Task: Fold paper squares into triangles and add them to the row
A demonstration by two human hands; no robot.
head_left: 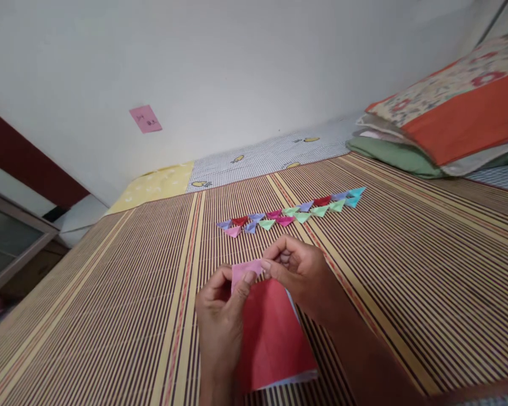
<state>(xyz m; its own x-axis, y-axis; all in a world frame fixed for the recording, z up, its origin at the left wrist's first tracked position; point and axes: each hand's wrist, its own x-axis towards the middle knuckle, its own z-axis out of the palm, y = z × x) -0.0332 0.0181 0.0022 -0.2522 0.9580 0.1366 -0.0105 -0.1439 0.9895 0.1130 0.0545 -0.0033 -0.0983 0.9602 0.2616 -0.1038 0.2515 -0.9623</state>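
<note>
Both hands met just below the middle of the frame: left hand (220, 316) and right hand (298, 270) each pinched an end of a small pink paper (246, 269), fingers clamped on it. Under them lay a red paper stack (273, 335) on the striped mat (406, 282). Higher up, right of centre, sat a row of folded triangles (292, 213). Best bet, I'd say: line the edges up square, then crease firmly with a thumbnail.
</note>
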